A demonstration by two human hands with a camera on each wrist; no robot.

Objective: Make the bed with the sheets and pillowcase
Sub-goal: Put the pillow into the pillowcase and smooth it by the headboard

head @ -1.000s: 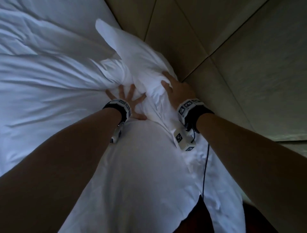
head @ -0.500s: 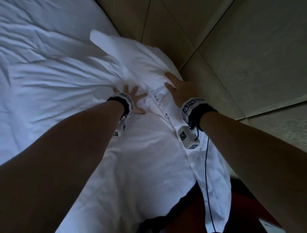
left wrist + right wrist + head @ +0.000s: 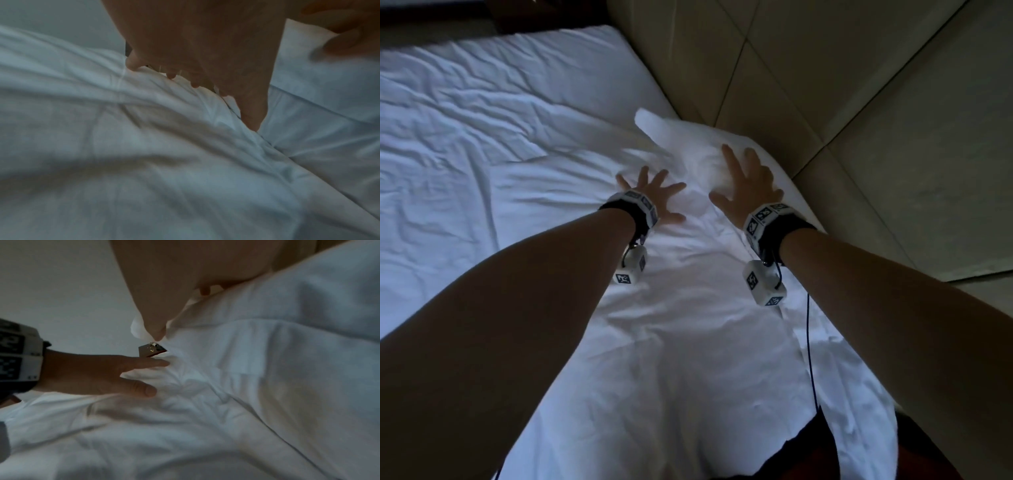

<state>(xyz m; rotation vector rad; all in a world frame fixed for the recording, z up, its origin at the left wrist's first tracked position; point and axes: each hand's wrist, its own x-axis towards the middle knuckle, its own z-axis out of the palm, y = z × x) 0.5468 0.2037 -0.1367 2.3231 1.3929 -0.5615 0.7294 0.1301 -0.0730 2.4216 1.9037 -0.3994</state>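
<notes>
A white pillow in its pillowcase (image 3: pixel 698 308) lies lengthwise along the bed's right side against the headboard. Its far corner (image 3: pixel 654 126) sticks up. My left hand (image 3: pixel 654 195) lies flat with spread fingers on the pillow's left edge, where it meets the wrinkled white sheet (image 3: pixel 500 154). My right hand (image 3: pixel 746 181) presses flat on the pillow's far part, fingers straight and apart. In the left wrist view my left fingers (image 3: pixel 205 73) rest on the white fabric (image 3: pixel 164 162). In the right wrist view the left hand (image 3: pixel 98 373) shows beside the pillowcase (image 3: pixel 267 369).
A beige padded headboard (image 3: pixel 859 120) with seams runs along the right. The bed's far edge (image 3: pixel 517 37) meets a dark floor strip at the top. A thin cable (image 3: pixel 810 342) hangs from my right wristband across the pillow.
Both hands have slid further along the pillow and flattened, fingers spread. The pillow's bunched far end now lies lower and smoother. My view has lifted, showing more of the bed.
</notes>
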